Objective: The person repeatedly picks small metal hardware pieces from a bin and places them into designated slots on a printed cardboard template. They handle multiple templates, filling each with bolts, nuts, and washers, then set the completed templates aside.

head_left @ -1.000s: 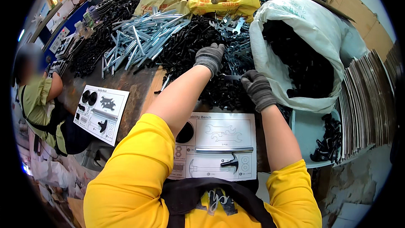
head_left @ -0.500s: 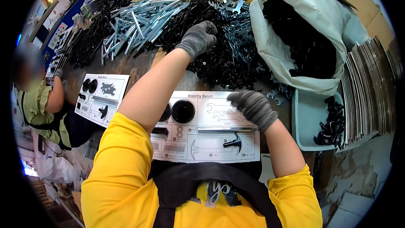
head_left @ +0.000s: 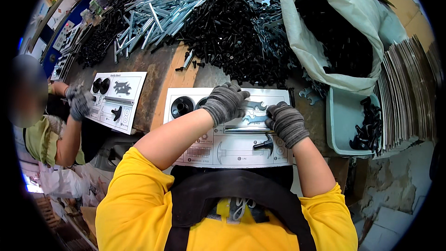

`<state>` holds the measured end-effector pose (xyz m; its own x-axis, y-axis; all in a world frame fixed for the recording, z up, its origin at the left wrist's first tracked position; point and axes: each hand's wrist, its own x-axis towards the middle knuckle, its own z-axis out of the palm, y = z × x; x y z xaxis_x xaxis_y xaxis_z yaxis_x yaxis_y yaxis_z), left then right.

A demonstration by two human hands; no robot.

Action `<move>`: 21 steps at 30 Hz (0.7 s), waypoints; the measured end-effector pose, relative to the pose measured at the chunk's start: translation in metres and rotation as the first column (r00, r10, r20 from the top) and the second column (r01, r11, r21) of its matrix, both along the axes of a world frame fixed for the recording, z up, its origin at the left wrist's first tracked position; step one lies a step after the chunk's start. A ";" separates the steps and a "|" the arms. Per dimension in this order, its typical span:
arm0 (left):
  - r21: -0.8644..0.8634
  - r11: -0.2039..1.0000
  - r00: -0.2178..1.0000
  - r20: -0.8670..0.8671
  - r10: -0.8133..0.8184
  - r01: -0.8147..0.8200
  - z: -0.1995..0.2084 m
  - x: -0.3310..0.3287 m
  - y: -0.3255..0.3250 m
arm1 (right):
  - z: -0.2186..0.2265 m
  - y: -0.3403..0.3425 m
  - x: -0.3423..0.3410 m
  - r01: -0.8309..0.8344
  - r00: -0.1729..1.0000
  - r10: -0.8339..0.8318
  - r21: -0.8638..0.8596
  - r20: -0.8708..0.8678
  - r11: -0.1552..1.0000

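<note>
My left hand [head_left: 225, 104], in a grey knit glove, hangs over the upper middle of a printed card [head_left: 195, 157], its fingers curled; whatever they hold is hidden. My right hand [head_left: 288, 124], gloved alike, has its fingers closed at the right ends of two silver open-end wrenches [head_left: 255, 119] on the card. Just below the wrenches lies a shiny metal tube [head_left: 248, 130]. A black T-shaped handle [head_left: 264, 145] rests at the lower right of the card. Two round black discs, the nearer one [head_left: 182, 107] in plain sight, sit at the upper left; my left hand partly covers the other.
Beyond the card are heaps of black bolts [head_left: 227, 37], silver tubes [head_left: 158, 16] and wrenches [head_left: 274, 30]. On the right stand a white sack [head_left: 292, 32], a pale blue bin [head_left: 341, 144] and stacked cardboard [head_left: 404, 93]. A co-worker's gloved hands [head_left: 80, 102] work by another card [head_left: 127, 116].
My left hand has come back from the bolt heap to the card. Two wrenches now lie on their printed outline, at my right fingers. The co-worker's hands have moved together near their card.
</note>
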<state>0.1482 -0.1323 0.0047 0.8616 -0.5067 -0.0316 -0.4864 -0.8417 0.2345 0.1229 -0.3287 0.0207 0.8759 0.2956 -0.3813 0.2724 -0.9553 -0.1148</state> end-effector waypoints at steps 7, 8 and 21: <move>0.151 0.982 0.989 -0.109 -0.096 0.111 0.002 0.001 0.006 | -0.017 -0.002 -0.003 0.071 0.994 -0.075 0.050 0.083 0.996; 0.148 0.981 0.989 -0.096 -0.111 0.124 0.002 -0.001 0.006 | -0.017 -0.001 -0.003 0.080 0.993 -0.084 0.047 0.083 0.996; 0.117 0.982 0.988 -0.044 -0.146 0.150 -0.010 0.001 0.006 | -0.013 0.002 -0.003 0.100 0.989 -0.108 0.077 0.103 0.992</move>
<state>0.1493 -0.1264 -0.0049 0.7745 -0.6194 -0.1288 -0.6011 -0.7839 0.1556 0.1203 -0.3267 0.0079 0.9378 0.2236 -0.2654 0.1861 -0.9696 -0.1591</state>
